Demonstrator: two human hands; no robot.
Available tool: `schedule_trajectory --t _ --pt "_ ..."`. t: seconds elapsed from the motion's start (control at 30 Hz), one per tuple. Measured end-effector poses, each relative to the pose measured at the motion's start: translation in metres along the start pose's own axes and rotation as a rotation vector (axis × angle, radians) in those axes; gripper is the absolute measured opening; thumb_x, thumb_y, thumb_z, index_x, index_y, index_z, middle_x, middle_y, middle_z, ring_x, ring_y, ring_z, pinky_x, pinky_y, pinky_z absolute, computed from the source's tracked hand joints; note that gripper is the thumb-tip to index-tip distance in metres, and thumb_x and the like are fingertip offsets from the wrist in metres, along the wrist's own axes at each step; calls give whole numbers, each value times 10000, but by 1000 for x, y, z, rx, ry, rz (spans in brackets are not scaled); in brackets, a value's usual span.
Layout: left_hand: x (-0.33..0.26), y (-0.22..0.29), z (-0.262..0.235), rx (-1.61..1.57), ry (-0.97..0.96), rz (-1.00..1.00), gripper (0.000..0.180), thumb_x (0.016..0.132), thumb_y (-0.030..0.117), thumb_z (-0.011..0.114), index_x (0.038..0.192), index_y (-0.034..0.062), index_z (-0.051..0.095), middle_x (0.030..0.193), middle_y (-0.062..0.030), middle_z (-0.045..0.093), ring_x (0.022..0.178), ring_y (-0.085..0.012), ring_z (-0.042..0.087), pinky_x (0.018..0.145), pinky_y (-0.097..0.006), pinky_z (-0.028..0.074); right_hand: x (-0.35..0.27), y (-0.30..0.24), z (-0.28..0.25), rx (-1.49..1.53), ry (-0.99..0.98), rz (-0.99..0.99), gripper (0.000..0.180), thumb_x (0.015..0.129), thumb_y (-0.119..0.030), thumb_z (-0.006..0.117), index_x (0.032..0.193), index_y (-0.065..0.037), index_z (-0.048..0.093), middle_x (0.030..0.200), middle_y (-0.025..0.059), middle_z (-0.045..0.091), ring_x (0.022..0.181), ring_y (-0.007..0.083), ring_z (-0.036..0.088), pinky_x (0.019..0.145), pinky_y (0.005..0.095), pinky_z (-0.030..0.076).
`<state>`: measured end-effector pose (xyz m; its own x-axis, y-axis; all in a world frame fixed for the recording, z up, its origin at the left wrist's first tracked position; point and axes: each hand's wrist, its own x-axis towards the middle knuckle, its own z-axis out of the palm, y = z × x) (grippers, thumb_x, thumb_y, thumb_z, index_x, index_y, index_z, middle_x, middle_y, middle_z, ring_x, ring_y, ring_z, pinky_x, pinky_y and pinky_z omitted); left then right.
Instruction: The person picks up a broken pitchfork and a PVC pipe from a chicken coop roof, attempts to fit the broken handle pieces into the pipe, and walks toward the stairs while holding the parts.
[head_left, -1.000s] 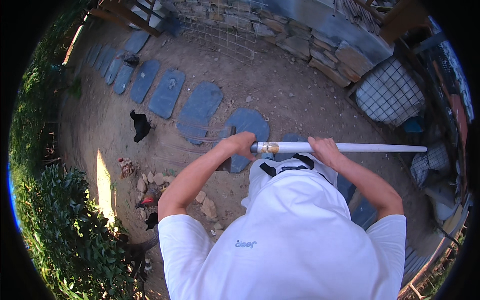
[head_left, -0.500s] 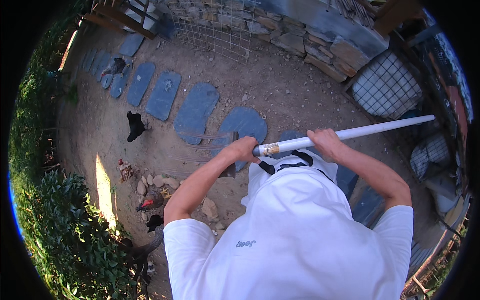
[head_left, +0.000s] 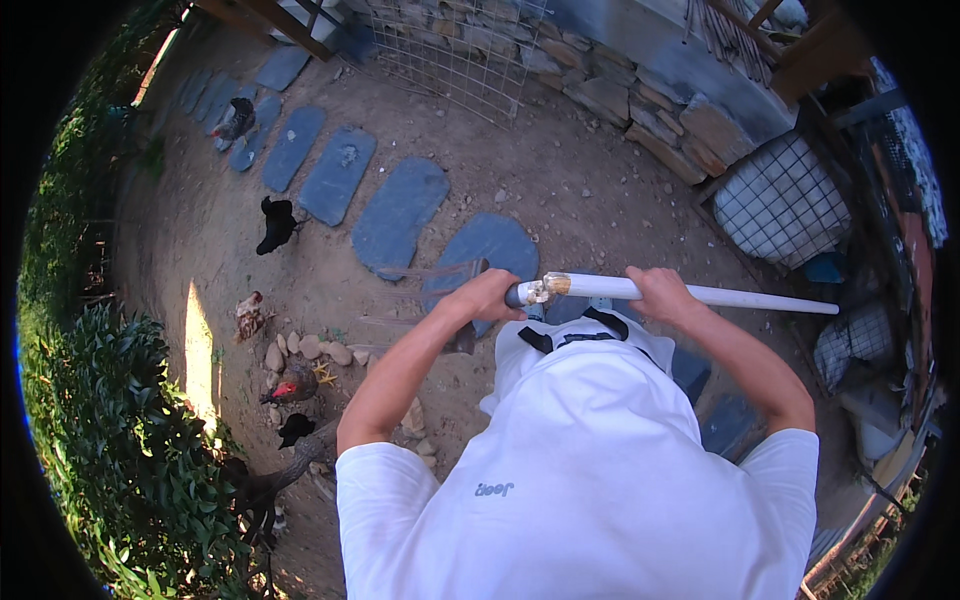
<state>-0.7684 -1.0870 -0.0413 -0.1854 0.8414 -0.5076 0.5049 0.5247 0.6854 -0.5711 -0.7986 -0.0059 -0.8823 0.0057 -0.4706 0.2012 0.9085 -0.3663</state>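
My left hand (head_left: 490, 294) is closed round the dark collar of a rake-like tool head (head_left: 468, 345), whose long thin tines point left and look see-through or blurred. From that collar a short white stub (head_left: 536, 292) sticks out. It meets the patched brown end of a long white pole (head_left: 735, 297) at an angle, with a narrow break between them. My right hand (head_left: 660, 294) is wrapped round the pole, a little right of this joint. The pole slopes slightly down to the right. Whether the two parts still touch cannot be made out.
Slate stepping stones (head_left: 400, 210) cross the dirt ground. Several chickens, including a black hen (head_left: 277, 225), stand at left. A leafy bush (head_left: 130, 460) fills the lower left. Wire mesh (head_left: 455, 60) leans by a stone wall (head_left: 690, 130); a mesh-covered frame (head_left: 785, 195) stands right.
The pole has bent away from the stub at the brown patch, opening a break. Its far right end has dropped. My right hand has shifted slightly right and down. Some chickens have moved.
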Motion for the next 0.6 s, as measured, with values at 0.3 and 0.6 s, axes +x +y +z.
schedule_trajectory --t 0.3,0.6 --pt "9 25 10 -101 47 102 405 693 272 857 972 18 710 910 -211 716 883 -377 691 782 -448 531 13 -80 -59 619 193 -354 446 737 -244 838 1082 -7 683 1000 145 695 927 291 689 833 385 541" --pt "-13 82 -13 35 36 -19 445 714 188 850 1083 15 671 1019 -214 702 999 -398 658 858 -460 524 17 -89 -50 758 143 -164 437 792 -361 812 1077 -51 694 929 116 726 888 274 706 823 393 540"
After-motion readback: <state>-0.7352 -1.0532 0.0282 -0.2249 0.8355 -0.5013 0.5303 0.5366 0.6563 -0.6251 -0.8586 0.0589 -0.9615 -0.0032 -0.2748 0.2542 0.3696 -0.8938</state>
